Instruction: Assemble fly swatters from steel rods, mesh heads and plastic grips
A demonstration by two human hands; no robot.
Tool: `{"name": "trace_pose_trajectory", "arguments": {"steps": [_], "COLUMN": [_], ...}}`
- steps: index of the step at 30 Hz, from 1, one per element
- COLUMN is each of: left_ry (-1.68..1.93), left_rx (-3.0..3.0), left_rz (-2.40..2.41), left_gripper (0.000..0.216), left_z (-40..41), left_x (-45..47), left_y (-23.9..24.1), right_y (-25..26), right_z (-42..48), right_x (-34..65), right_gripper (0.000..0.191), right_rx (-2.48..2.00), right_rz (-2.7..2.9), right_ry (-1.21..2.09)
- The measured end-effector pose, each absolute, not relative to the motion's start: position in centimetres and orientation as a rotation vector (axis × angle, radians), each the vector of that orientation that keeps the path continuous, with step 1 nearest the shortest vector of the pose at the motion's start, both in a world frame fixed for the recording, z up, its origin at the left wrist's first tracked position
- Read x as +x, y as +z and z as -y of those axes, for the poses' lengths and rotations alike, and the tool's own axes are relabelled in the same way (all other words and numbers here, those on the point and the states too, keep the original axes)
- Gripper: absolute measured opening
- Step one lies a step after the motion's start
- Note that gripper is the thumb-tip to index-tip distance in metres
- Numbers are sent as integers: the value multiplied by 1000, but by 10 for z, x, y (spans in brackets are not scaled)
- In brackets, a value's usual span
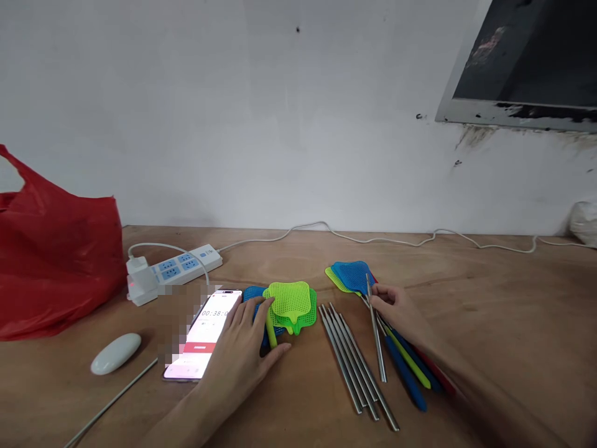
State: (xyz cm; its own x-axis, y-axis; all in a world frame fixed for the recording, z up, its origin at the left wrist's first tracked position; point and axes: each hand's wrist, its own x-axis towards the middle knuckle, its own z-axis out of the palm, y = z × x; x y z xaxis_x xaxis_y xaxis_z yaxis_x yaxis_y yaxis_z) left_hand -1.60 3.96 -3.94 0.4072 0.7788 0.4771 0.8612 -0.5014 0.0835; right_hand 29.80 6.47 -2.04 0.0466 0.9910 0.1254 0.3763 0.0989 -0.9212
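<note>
My left hand [245, 348] rests on a small pile of fly-swatter heads [291, 303], green on top of blue, its fingers curled round the pile's left side. My right hand [396, 309] pinches a thin metal rod [377, 339] that lies slanted on the wooden table [489, 323]. Under that hand lies a second pile of finished fly swatters [352, 275], blue and green heads with coloured handles running towards me. Between the hands lie several loose metal rods [354, 361] side by side.
A phone [205, 339] with a lit timer screen lies left of my left hand. Behind it sit a white power strip [172, 270] and its cable. A red plastic bag [51, 261] fills the left, a white mouse [115, 353] beside it. One rod [112, 401] lies front left.
</note>
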Motion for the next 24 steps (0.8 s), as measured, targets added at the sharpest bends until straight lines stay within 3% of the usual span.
{"name": "trace_pose_trajectory", "arguments": {"steps": [15, 24], "left_ry": [-1097, -917], "left_rx": [-3013, -3278], "left_rz": [1469, 1732], "left_gripper": [50, 22], "left_z": [-20, 0], "left_x": [-5, 3], "left_y": [-31, -15], "right_y": [-17, -6], "right_z": [-45, -37], "right_x": [271, 258], "right_gripper": [27, 35], "right_rx": [-1159, -1028], "right_rz": [1081, 842], "right_ry": [1329, 1417]}}
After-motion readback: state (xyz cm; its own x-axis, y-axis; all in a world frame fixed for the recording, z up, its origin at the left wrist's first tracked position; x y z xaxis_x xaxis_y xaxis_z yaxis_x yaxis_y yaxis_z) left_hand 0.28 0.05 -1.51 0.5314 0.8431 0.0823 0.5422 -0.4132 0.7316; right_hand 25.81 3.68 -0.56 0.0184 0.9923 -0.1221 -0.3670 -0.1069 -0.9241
